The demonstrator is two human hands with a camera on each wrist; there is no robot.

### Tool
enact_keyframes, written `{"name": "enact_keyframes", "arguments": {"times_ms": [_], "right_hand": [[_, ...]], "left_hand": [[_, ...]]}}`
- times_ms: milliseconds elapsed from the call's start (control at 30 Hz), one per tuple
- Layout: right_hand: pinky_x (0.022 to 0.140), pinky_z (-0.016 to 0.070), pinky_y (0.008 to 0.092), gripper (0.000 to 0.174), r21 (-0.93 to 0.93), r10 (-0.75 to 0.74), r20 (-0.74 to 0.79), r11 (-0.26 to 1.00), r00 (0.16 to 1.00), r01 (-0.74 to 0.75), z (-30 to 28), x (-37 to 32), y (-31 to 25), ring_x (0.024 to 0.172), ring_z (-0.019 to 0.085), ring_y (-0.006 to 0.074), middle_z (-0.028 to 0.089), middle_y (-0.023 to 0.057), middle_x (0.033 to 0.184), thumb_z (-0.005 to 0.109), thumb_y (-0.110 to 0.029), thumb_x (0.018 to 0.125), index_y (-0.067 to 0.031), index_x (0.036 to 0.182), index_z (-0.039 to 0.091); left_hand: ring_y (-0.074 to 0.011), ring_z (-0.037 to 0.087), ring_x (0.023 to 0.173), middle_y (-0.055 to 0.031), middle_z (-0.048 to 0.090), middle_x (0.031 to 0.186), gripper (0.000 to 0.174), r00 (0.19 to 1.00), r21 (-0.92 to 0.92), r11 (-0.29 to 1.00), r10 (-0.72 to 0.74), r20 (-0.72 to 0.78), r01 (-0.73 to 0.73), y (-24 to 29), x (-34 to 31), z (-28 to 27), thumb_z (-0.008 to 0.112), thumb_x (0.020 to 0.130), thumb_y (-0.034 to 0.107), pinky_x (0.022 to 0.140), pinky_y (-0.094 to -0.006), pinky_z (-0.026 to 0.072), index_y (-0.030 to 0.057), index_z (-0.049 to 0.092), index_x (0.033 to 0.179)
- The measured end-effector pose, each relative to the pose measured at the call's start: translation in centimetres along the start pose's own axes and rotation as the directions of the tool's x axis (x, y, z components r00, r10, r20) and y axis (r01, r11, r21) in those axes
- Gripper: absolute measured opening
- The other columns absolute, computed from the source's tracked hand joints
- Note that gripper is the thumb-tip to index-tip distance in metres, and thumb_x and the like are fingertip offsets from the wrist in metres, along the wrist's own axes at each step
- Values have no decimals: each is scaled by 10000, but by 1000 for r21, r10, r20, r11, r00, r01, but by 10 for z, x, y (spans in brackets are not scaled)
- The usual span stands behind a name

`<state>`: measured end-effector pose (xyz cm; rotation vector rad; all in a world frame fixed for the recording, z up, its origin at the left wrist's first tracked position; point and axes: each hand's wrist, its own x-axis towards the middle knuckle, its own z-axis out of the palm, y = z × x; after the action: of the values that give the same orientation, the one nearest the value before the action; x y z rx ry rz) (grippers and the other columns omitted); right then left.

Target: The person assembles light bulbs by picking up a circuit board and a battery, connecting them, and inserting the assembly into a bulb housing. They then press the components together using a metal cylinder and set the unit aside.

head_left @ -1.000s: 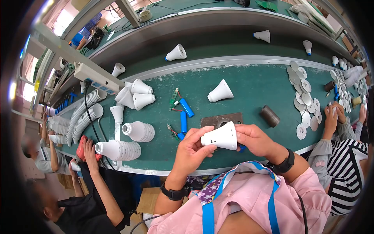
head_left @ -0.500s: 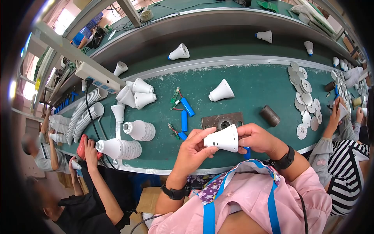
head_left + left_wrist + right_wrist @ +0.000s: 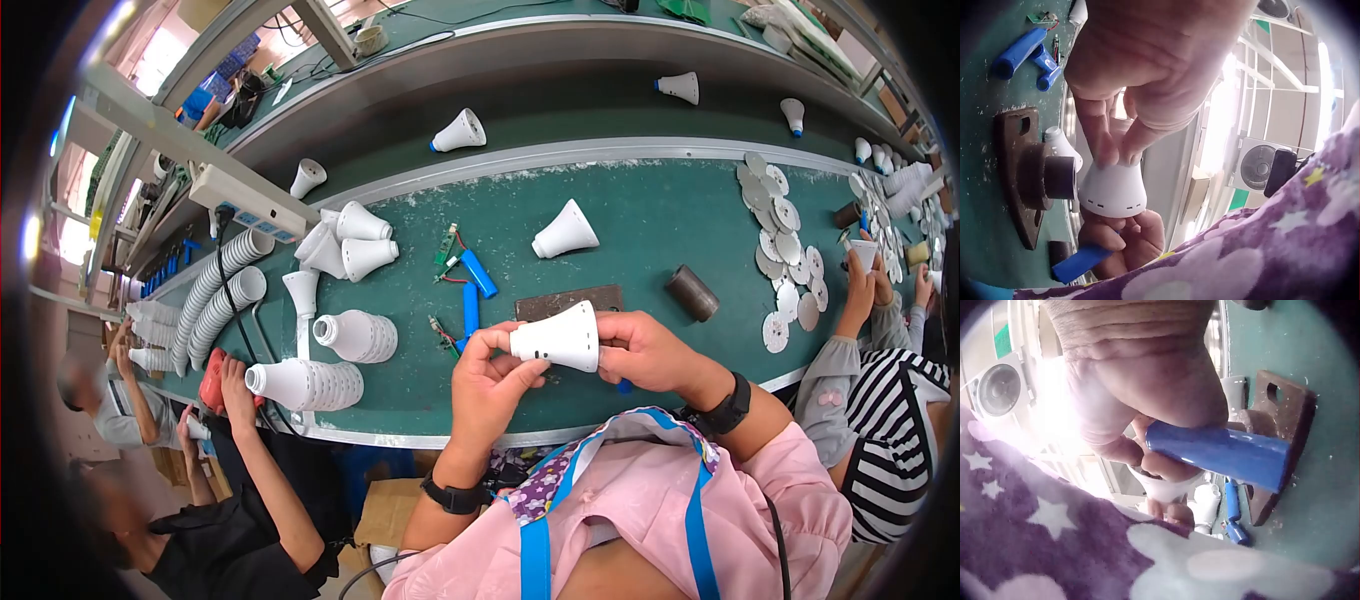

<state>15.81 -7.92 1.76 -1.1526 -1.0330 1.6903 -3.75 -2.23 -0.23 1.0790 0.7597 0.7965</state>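
My left hand (image 3: 485, 385) pinches the narrow neck of a white cone-shaped lamp housing (image 3: 560, 335) between thumb and fingers. At its wide rim is my right hand (image 3: 650, 350), fingertips at the opening. A blue cylindrical battery (image 3: 1222, 453) is held in the right hand and sticks out past its fingers; the left wrist view shows it below the rim. Small dark slots run round the housing near the wide end. Just behind the hands lies a rusty metal plate (image 3: 540, 305) with a raised round collar, which shows in the left wrist view.
Blue batteries wired to small green boards (image 3: 447, 245) lie left of the plate. Stacked housings (image 3: 305, 384) stand further left. A loose housing (image 3: 567, 230) and a metal cylinder (image 3: 692, 294) lie beyond the hands, with many discs (image 3: 775, 330) at right. Other people work on both sides.
The housing dips slightly towards me and right, then returns up and left with both hands. Now it covers the plate's collar in the head view; less of the battery shows below the right hand.
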Motion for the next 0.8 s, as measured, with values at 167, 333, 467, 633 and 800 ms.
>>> {"name": "enact_keyframes", "arguments": {"times_ms": [167,333,467,633,800], "right_hand": [[687,443,254,296,-212,-183,-18,961,983,175,6,5,-1,789,540,126,580,52,905,456,-40,800,-15,1075,563],[750,446,299,294,-455,-388,11,819,921,351,9,9,10,846,556,217,568,126,924,482,-20,747,-24,1027,572],[692,454,336,193,-660,-265,4,724,964,201,3,-4,-9,791,548,238,548,101,842,557,-48,727,-34,918,578],[577,435,328,187,-979,-622,121,55,773,197,1,-2,4,720,524,215,492,59,727,669,-159,640,-78,741,534],[493,402,285,181,-978,-679,115,-204,725,-37,6,3,-21,678,513,182,469,40,683,654,-199,600,-115,687,520]], "left_hand": [[-176,595,844,-110,437,1161,165,999,142,988,53,-2,-52,0,1,-3,553,795,-43,688,-283,543,-57,545,960],[-166,580,863,-105,475,1132,202,998,-45,998,-54,-36,52,-8,3,-6,491,880,108,715,-286,532,-58,557,973],[-166,584,851,-101,488,1114,183,987,-227,965,-149,-64,131,-15,5,-10,525,868,103,689,-278,541,-49,576,956],[-184,610,786,-108,614,919,232,971,-385,906,-224,-85,176,-13,9,-10,517,881,158,675,-282,534,-14,540,1035],[-187,610,803,-116,606,945,237,978,-424,891,-201,-50,162,-12,10,-9,510,886,180,684,-288,533,-16,539,1015]]}}
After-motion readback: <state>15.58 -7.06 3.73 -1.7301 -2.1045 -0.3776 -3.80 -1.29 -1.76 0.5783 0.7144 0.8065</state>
